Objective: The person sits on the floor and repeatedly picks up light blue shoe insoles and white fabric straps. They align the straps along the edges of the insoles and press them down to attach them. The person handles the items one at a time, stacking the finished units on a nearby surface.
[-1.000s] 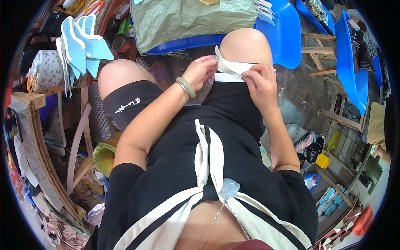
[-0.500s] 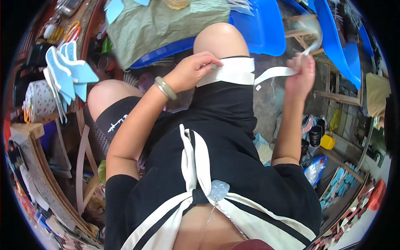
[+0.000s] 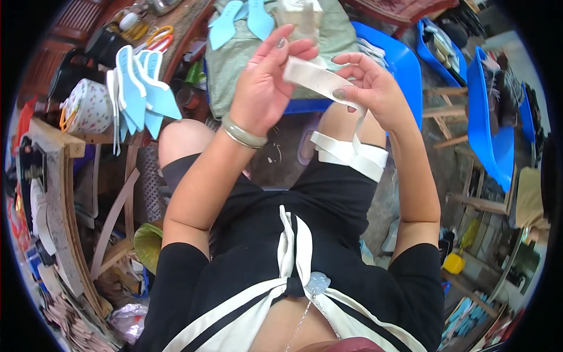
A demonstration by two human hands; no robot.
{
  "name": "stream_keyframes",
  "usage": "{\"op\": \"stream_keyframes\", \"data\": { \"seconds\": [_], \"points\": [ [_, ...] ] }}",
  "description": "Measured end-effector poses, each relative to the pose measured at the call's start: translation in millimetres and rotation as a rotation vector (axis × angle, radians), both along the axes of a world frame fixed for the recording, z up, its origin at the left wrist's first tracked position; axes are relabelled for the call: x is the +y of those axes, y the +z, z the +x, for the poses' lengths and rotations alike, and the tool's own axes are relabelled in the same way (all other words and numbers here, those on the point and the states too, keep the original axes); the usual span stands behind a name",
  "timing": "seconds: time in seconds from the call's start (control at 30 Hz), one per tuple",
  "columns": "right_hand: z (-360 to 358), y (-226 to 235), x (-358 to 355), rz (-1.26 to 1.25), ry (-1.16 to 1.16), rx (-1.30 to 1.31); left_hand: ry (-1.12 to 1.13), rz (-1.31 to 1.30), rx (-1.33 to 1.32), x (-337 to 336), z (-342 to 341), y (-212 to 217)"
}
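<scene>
Left hand [image 3: 264,88] and right hand [image 3: 369,88] each pinch an end of a white strip [image 3: 316,79], fingers closed on it, held above the knees. Looks light, soft, floppy; best gripped at the ends. Long axis runs left-right, tail drooping to more strips [image 3: 352,154] on the right thigh's shorts hem.

White flat strip [image 3: 316,79] stretched taut, its tail hanging down.
</scene>
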State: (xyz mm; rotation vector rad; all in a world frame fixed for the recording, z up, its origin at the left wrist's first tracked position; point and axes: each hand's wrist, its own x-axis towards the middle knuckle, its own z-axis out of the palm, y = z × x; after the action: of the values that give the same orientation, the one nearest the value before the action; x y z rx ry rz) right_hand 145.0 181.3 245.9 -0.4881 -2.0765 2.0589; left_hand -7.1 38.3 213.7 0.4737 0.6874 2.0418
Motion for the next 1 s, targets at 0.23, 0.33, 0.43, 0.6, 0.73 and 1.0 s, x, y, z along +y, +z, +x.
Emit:
{"op": "stream_keyframes", "data": {
  "seconds": [0.23,0.33,0.43,0.6,0.73,1.0],
  "points": [
    [-51.7,-12.3,-6.8,0.077,0.151,0.063,-0.261,-0.191,0.639,-34.4,-42.0,-3.5],
    [-65.5,-3.4,-11.1,0.113,0.158,0.032,-0.351,-0.225,0.533,-39.9,-47.5,-17.4],
    [-73.6,-7.1,-13.5,0.17,0.133,0.063,-0.219,-0.254,0.525,-49.4,-46.2,-16.4],
    [-87.2,-19.3,-21.3,0.266,0.093,-0.011,0.231,-0.464,0.714,-54.3,-49.4,-22.1],
    [-82.2,-33.5,-6.1,0.128,0.043,-0.154,0.57,-0.362,0.345,-77.0,-107.0,-13.2],
    [-90.3,-36.6,-16.9,-0.049,0.138,-0.057,0.064,-0.366,0.727,-65.3,-75.1,-21.4]
  ]
}}
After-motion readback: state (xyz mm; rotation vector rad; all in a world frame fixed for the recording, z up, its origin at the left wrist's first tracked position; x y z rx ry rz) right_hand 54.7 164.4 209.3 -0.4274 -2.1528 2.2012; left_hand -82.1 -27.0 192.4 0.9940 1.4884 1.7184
